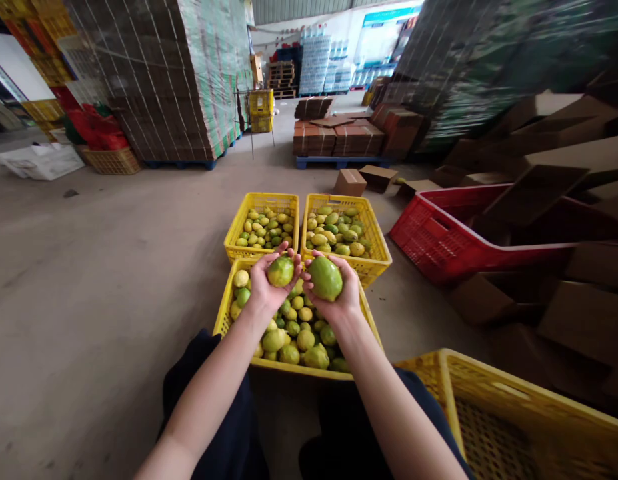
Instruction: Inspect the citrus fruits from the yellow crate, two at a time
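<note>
While left hand cups: fingers curled round smaller mottled fruit, 11 o'clock above near crate.
Right hand: curled round larger green fruit, 1 o'clock.
Held fruit: likely light, firm; glossy skin may slip, rind may bruise.
Grip: whole palm beneath, fingers around the middle.
Beyond: left-side crate at 11 o'clock, right-side crate at 1.

Over the near fruit crate, left hand and right hand cup upward side by side, fingers curled; both forearms reach forward.
</note>
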`<act>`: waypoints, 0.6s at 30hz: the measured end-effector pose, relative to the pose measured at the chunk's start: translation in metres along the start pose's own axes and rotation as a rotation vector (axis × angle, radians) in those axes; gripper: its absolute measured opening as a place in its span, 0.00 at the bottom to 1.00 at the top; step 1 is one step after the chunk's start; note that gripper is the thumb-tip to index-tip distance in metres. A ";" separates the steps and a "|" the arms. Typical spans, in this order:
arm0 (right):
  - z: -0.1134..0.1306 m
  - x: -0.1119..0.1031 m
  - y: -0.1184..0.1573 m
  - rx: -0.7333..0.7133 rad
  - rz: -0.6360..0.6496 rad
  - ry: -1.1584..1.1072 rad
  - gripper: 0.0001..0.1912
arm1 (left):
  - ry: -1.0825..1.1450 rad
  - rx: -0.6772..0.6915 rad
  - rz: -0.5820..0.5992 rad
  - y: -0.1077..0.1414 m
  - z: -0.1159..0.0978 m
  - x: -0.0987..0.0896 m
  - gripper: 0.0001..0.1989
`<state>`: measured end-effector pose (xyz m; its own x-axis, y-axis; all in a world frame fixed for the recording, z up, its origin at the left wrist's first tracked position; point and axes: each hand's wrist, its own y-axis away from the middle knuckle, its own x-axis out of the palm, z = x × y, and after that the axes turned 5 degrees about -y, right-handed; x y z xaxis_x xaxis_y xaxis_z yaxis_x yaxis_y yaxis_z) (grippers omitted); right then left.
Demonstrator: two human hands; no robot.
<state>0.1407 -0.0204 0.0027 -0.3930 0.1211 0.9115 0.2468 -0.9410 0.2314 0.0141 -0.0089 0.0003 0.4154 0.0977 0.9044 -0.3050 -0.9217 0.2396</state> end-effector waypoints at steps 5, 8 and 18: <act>-0.002 0.005 0.003 -0.034 0.058 0.074 0.10 | 0.007 -0.044 0.111 0.004 -0.003 0.002 0.10; -0.002 0.005 0.004 -0.043 0.074 0.083 0.11 | -0.011 -0.033 0.140 0.005 -0.003 0.002 0.08; -0.002 0.008 0.008 -0.060 0.130 0.148 0.12 | -0.050 -0.044 0.165 0.007 -0.004 0.003 0.11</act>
<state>0.1375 -0.0273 0.0111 -0.4885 -0.0458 0.8714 0.2526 -0.9633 0.0910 0.0102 -0.0133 0.0056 0.3980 -0.0737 0.9144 -0.4095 -0.9062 0.1052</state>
